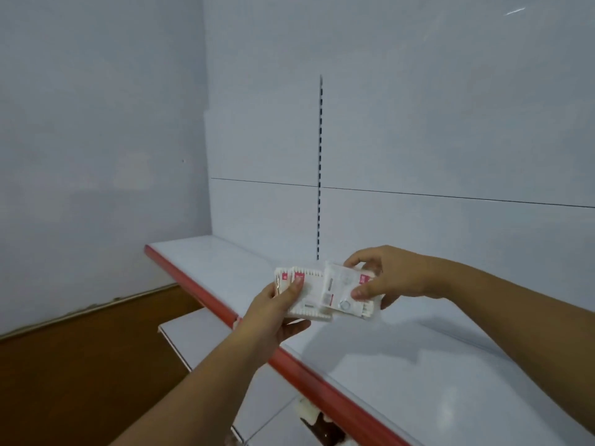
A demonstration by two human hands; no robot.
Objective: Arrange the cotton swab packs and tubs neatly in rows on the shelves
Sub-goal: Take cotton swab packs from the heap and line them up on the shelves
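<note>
Flat white cotton swab packs (309, 296) with red labels, fanned in a stack gripped by the left hand (273, 313) above the white, red-edged shelf (418, 365). A single pack (346, 291), pinched by the right hand (386, 278), overlaps the stack's right side.

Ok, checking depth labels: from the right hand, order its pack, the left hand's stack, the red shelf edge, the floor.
1. Pack, pinched in the right hand.
2. Stack, just left.
3. Red shelf edge, below left.
4. Floor, far left, lowest.
</note>
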